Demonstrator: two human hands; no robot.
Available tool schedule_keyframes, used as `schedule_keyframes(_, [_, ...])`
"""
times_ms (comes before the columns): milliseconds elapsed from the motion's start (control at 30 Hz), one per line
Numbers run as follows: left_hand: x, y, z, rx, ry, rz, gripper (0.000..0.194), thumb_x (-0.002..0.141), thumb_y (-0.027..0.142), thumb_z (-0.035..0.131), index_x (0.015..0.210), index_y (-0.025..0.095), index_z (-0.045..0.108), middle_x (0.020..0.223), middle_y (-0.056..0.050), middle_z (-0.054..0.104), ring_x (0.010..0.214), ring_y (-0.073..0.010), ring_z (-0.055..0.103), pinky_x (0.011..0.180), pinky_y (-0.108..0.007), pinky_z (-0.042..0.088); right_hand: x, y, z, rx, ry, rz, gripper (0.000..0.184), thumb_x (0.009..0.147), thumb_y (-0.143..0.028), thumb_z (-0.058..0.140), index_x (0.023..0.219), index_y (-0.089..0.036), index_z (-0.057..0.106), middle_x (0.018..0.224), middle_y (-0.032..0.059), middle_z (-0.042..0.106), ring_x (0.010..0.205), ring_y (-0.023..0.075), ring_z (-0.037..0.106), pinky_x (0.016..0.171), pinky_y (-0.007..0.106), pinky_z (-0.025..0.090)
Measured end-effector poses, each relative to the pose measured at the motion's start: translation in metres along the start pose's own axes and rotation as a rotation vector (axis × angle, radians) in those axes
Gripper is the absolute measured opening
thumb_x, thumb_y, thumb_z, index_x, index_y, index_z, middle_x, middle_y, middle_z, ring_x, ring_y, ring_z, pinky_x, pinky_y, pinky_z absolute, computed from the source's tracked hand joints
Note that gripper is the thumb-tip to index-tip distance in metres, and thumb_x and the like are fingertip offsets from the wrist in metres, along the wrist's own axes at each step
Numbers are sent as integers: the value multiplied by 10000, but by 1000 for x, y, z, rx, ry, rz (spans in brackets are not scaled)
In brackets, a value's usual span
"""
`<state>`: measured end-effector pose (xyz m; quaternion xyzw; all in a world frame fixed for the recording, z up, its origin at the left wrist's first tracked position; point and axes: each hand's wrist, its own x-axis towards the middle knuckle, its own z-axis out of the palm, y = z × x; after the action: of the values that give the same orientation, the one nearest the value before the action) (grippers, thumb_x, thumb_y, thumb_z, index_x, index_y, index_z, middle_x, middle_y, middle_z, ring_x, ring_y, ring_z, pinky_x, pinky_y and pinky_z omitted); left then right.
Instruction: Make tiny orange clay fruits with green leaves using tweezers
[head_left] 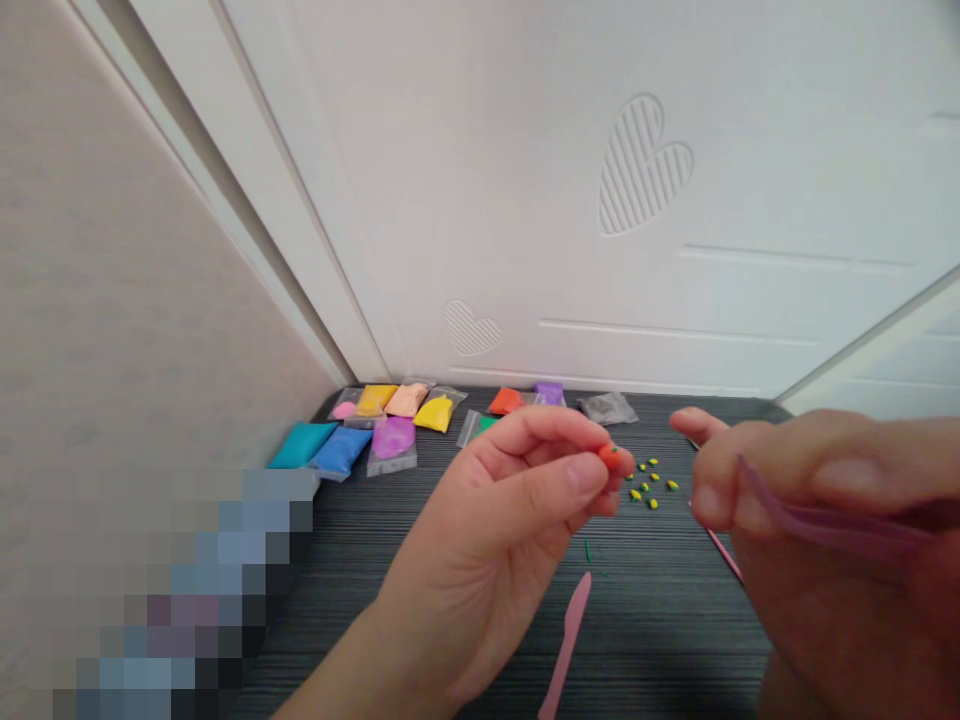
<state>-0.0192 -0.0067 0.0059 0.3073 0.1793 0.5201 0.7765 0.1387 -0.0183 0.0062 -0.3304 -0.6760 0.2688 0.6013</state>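
My left hand (502, 520) is raised over the dark striped table (420, 560) and pinches a small orange clay piece (611, 456) with a green speck between thumb and fingertips. My right hand (825, 530) is close to the camera at the right and grips a thin pink plastic tool (825, 525); its tip points toward the orange piece. Several tiny yellow-and-green clay bits (649, 485) lie on the table just beyond the orange piece.
Another pink modelling knife (566, 645) lies on the table near the front, a thin green clay sliver (587, 550) beside it. Several bags of coloured clay (394, 435) lie at the back left by the white wall. A pixelated area covers the lower left.
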Motion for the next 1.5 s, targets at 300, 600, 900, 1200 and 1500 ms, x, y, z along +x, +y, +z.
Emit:
schedule_keyframes(300, [-9, -4, -1, 369, 52, 222, 163, 726, 103, 594, 811, 232, 649, 791, 31, 642, 754, -81, 580, 678, -155, 474, 0, -13, 18, 147, 96, -125, 161, 763, -324, 554, 920, -299, 539, 656, -19, 572, 616, 156, 572, 750, 407, 490])
schedule_keyframes(600, [-8, 0, 6, 605, 92, 357, 180, 704, 91, 608, 778, 247, 659, 785, 43, 648, 750, -93, 589, 711, -175, 483, 1, -18, 22, 43, 109, -157, 184, 764, -302, 552, 947, -302, 531, 820, 6, 610, 795, 192, 599, 766, 377, 494])
schedule_keyframes(900, [-12, -1, 7, 704, 116, 421, 190, 709, 93, 601, 792, 254, 656, 810, 41, 655, 738, -106, 598, 702, -204, 494, 2, -17, 24, -69, 110, -120, 185, 793, -350, 503, 972, -305, 519, 856, 10, 639, 536, 117, 549, 760, 402, 508])
schedule_keyframes(1200, [-11, 0, 9, 720, 124, 403, 207, 686, 84, 615, 778, 261, 668, 802, 35, 664, 743, -132, 604, 696, -236, 491, 2, -19, 27, -151, 95, -121, 222, 759, -443, 503, 936, -314, 536, 832, 17, 644, 701, 183, 610, 774, 433, 491])
schedule_keyframes(1500, [-14, -7, 18, 644, 247, 403, 172, 691, 99, 611, 743, 253, 667, 779, 25, 658, 728, -142, 595, 701, -255, 482, 0, -15, 22, -88, 56, -103, 256, 733, -446, 534, 953, -317, 522, 863, 38, 639, 735, 213, 612, 770, 433, 492])
